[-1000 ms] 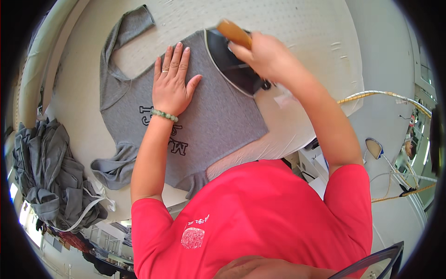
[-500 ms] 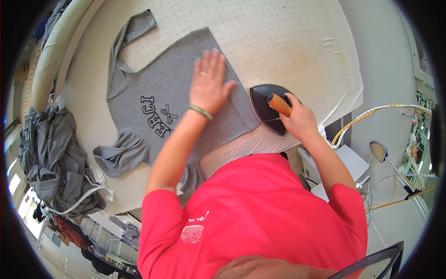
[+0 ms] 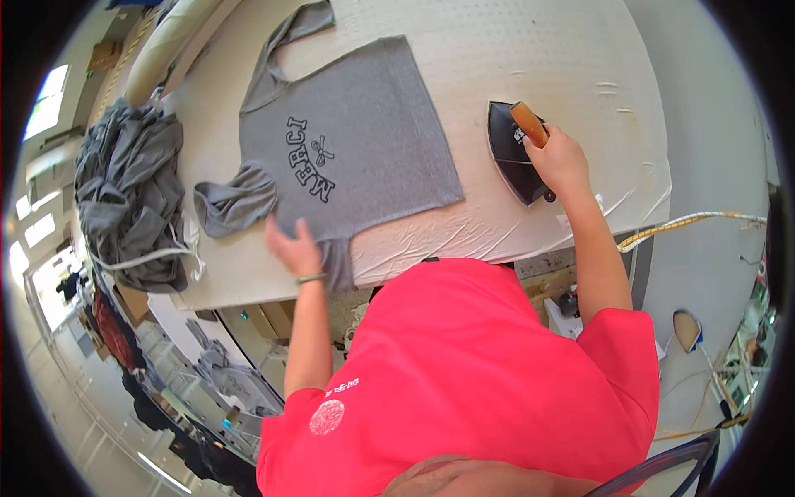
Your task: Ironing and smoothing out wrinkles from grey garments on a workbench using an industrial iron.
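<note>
A grey sweatshirt (image 3: pixel 373 124) with dark lettering and a small bow print lies flat on the padded ironing table (image 3: pixel 571 50). One sleeve is bunched at its left side; another part hangs toward the near edge. My left hand (image 3: pixel 296 248) hovers by that near part, just off the bunched sleeve, fingers apart and holding nothing. Clasped in my right hand (image 3: pixel 561 166) is the wooden handle of a dark iron (image 3: pixel 507 153). The iron sits to the right of the sweatshirt, apart from its hem.
A heap of grey garments (image 3: pixel 128 190), tied with a white strip, rests at the table's left end. Yellow and white hoses (image 3: pixel 696 219) run off to the right. Boxes and other things lie under the near table edge.
My left hand has lifted off the sweatshirt's body and come back toward the near sleeve. My right hand has taken the iron away from the hem, to the right.
</note>
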`<action>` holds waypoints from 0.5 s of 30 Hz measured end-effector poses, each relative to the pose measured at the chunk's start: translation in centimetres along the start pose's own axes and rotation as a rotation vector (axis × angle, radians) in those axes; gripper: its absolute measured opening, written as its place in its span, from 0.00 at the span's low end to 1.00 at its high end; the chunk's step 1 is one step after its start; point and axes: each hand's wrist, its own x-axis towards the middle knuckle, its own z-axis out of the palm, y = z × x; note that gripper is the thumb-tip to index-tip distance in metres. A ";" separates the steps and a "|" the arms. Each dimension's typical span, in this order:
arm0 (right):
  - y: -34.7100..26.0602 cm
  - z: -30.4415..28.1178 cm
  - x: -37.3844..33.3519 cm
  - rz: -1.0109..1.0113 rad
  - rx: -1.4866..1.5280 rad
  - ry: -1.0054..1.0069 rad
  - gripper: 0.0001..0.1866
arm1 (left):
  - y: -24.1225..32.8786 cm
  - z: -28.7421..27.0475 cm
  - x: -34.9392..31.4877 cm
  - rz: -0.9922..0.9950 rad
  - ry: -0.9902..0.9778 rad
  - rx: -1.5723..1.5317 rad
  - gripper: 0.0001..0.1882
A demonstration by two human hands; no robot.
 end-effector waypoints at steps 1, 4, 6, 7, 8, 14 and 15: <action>-0.5 -0.1 0.3 -0.035 0.004 -0.008 0.22 | -6.2 -0.2 -0.4 -0.272 0.015 -0.241 0.29; -0.8 0.1 1.2 -0.094 -0.058 -0.011 0.23 | -9.5 -0.8 -2.2 -0.588 -0.103 -0.448 0.22; -0.9 0.0 1.3 -0.114 0.021 -0.099 0.23 | -6.7 -2.1 -1.1 -0.663 -0.370 -0.358 0.21; -1.2 -0.2 1.6 -0.129 0.101 -0.180 0.23 | -6.0 -1.9 -1.2 -0.675 -0.361 -0.361 0.21; -1.6 -0.3 1.8 -0.146 0.179 -0.259 0.23 | -5.4 -1.4 -1.4 -0.651 -0.241 -0.459 0.21; -5.5 2.7 -4.5 -0.437 -0.120 -0.258 0.20 | -3.1 -0.5 -2.2 -0.638 0.011 -0.564 0.21; -6.1 3.4 -5.3 -0.466 -0.218 -0.328 0.21 | -3.3 -0.5 -2.2 -0.647 0.015 -0.562 0.21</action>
